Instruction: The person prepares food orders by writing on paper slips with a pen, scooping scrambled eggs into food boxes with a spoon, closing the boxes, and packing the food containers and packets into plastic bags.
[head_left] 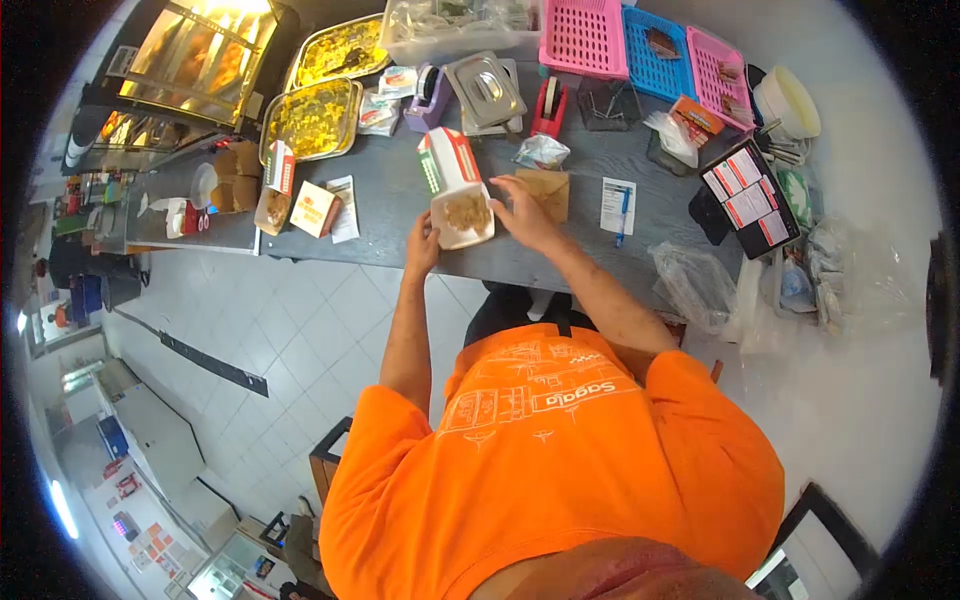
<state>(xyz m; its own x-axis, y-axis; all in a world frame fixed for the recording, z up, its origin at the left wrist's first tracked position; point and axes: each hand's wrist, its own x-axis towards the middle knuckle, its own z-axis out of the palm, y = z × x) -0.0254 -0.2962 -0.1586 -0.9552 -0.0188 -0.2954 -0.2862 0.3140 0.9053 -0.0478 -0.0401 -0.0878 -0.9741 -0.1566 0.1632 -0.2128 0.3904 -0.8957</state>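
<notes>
An open cardboard takeaway box (463,240) stands at the table's near edge, with brown-beige food (466,211) in its base. Its red, white and green lid (447,162) is tipped back, away from me. My left hand (423,245) grips the left side of the base, thumb near the rim. At the right rim is my right hand (522,212), its fingers stretched and apart by the box corner; whether they press on the box I cannot tell. Just beyond that hand lies a brown paper piece (546,193).
Left along the table are another open box (272,212), a small printed box (313,208) and two yellow food trays (312,118). Behind stand a purple tape dispenser (428,98), steel lids (485,88) and a red dispenser (549,108). Rightward are a paper slip with pen (617,208) and a black device (750,198).
</notes>
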